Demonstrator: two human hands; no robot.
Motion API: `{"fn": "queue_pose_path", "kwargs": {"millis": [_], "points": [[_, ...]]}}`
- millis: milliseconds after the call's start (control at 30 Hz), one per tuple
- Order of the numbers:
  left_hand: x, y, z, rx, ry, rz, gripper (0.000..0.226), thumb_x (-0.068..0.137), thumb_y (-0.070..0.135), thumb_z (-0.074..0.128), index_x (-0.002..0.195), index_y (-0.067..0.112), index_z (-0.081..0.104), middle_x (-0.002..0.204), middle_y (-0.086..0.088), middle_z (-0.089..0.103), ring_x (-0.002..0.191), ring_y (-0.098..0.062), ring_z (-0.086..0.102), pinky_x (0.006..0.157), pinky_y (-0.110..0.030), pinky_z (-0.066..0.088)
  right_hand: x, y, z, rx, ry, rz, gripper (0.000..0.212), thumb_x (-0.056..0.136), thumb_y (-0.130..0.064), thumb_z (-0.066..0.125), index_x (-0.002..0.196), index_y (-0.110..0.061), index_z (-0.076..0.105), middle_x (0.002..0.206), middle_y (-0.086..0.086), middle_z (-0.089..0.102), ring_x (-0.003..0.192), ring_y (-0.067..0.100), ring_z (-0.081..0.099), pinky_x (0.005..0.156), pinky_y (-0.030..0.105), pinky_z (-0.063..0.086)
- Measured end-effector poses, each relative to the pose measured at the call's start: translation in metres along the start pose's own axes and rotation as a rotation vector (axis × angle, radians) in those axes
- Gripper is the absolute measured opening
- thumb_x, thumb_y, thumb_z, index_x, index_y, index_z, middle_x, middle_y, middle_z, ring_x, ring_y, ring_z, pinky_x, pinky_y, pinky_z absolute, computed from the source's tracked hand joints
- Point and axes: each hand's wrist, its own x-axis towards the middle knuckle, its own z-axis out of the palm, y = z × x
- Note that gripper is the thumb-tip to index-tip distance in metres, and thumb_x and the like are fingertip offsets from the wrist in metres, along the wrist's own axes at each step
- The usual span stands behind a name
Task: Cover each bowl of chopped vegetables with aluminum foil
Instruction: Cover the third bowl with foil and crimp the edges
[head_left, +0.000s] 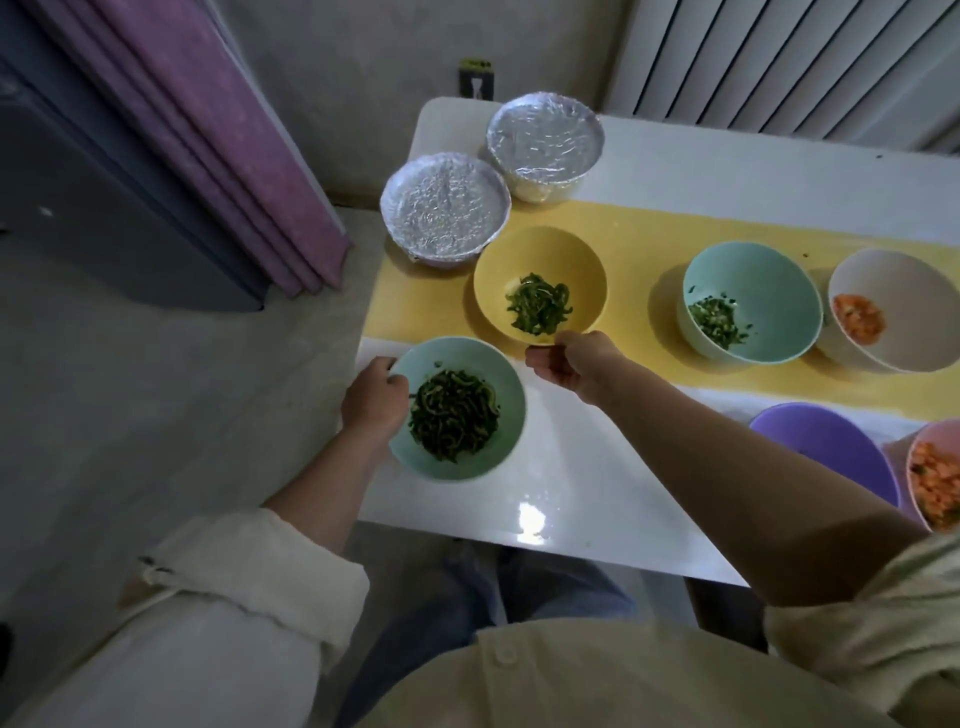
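While two foil-covered bowls (444, 208) sit at 11 o'clock, left hand (375, 401) grips the mint-green bowl of dark shredded greens (491, 366) at 7 o'clock; right hand (569, 364) pinches the yellow bowl (540, 254) by its near rim. Judged: staging uncovered bowls; next needs foil, none visible.

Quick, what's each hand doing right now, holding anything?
Left hand: grips the rim of the near green bowl.
Right hand: holds the near rim of the yellow bowl.
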Motion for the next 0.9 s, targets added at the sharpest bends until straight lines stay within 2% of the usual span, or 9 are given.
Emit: {"fn": "queue_pose_path", "kwargs": {"millis": [167,267,367,433,533,667,733,833,900], "points": [[-0.002,-0.007,-0.001,0.035,-0.007,0.074,0.031,0.098,0.012,0.036,0.118,0.009,0.059,0.111,-0.017,0.062,0.097,-0.037,0.058,0.076,-0.040,0.045,0.000,0.006,-0.003,-0.057,-0.089,0.002,0.033,0.103,-0.026,0.044,0.126,-0.002,0.049,0.109,0.017,0.065,0.078,0.022,0.067,0.066,0.030,0.058],[-0.004,-0.011,-0.003,0.023,-0.028,0.097,0.024,0.096,0.013,0.039,0.105,0.006,0.060,0.100,-0.019,0.062,0.093,-0.039,0.058,0.068,-0.035,0.037,-0.008,0.014,-0.007,-0.202,-0.127,0.043,0.051,0.096,-0.049,0.051,0.126,-0.009,0.046,0.114,0.016,0.063,0.090,0.025,0.066,0.073,0.034,0.057],[-0.011,-0.010,-0.002,-0.062,-0.103,0.128,0.021,0.094,0.015,0.043,0.103,0.009,0.061,0.097,-0.015,0.063,0.093,-0.037,0.061,0.075,-0.041,0.053,-0.023,0.025,-0.013,-0.370,-0.225,0.062,0.063,0.089,-0.065,0.048,0.122,-0.011,0.052,0.115,0.012,0.062,0.103,0.027,0.062,0.076,0.036,0.055],[-0.018,-0.008,0.001,-0.107,-0.159,0.146,0.019,0.094,0.016,0.044,0.103,0.012,0.060,0.099,-0.013,0.065,0.092,-0.036,0.064,0.079,-0.049,0.057,-0.033,0.036,-0.021,-0.439,-0.250,-0.013,0.053,0.092,-0.060,0.049,0.116,-0.014,0.060,0.110,0.009,0.065,0.103,0.025,0.062,0.076,0.033,0.054],[-0.031,0.000,0.012,-0.193,-0.246,0.150,0.020,0.092,0.017,0.046,0.106,0.013,0.060,0.100,-0.011,0.065,0.088,-0.032,0.067,0.075,-0.049,0.060,-0.044,0.055,-0.039,-0.400,-0.156,-0.162,0.032,0.095,-0.039,0.055,0.113,-0.014,0.062,0.103,0.007,0.067,0.100,0.024,0.063,0.081,0.034,0.054],[-0.043,0.009,0.032,-0.272,-0.370,0.162,0.021,0.091,0.013,0.048,0.109,0.013,0.058,0.110,-0.013,0.065,0.092,-0.032,0.067,0.076,-0.049,0.060,-0.050,0.079,-0.057,-0.322,0.081,-0.287,0.034,0.093,-0.027,0.061,0.119,-0.006,0.059,0.100,0.011,0.067,0.089,0.023,0.065,0.081,0.038,0.054],[-0.046,0.011,0.039,-0.254,-0.393,0.174,0.019,0.093,0.013,0.047,0.109,0.012,0.057,0.110,-0.015,0.065,0.093,-0.033,0.067,0.078,-0.050,0.059,-0.051,0.086,-0.063,-0.296,0.118,-0.299,0.035,0.091,-0.025,0.063,0.121,-0.007,0.059,0.102,0.011,0.067,0.091,0.024,0.066,0.084,0.039,0.055],[-0.052,0.017,0.040,-0.081,-0.296,0.220,0.025,0.095,0.017,0.047,0.117,0.010,0.056,0.116,-0.011,0.062,0.102,-0.032,0.062,0.087,-0.041,0.054,-0.053,0.091,-0.070,-0.319,0.095,-0.296,0.040,0.091,-0.023,0.062,0.127,-0.007,0.057,0.111,0.013,0.066,0.100,0.027,0.065,0.090,0.042,0.054],[-0.061,0.028,0.036,0.013,-0.028,0.286,0.030,0.095,0.017,0.049,0.124,0.011,0.055,0.126,-0.009,0.055,0.109,-0.029,0.058,0.086,-0.035,0.045,-0.055,0.091,-0.073,-0.331,0.110,-0.329,0.040,0.091,-0.018,0.062,0.129,-0.008,0.056,0.117,0.010,0.063,0.104,0.025,0.062,0.092,0.040,0.053]]}}
